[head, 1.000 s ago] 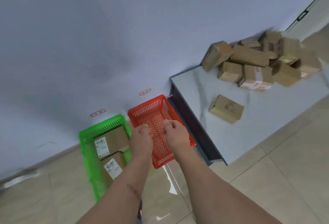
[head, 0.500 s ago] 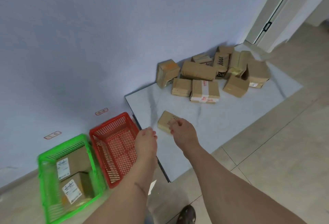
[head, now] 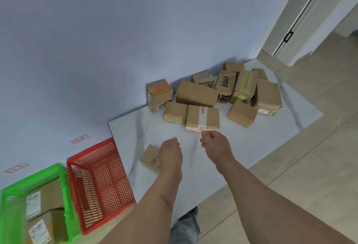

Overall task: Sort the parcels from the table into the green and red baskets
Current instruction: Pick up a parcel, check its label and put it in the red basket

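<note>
Over the marble-look table (head: 251, 147), your view has swung from the baskets; left hand (head: 171, 151) and right hand (head: 215, 145), loosely curled and empty, now near the taped parcel (head: 202, 117), likely next.

Person, seen from above: both forearms bare, no sleeves, watch or rings in view. Left hand (head: 171, 151) and right hand (head: 217, 146) ungloved. Grey-blue trouser leg (head: 185, 230) below, ending at a dark shoe (head: 194, 211).
</note>
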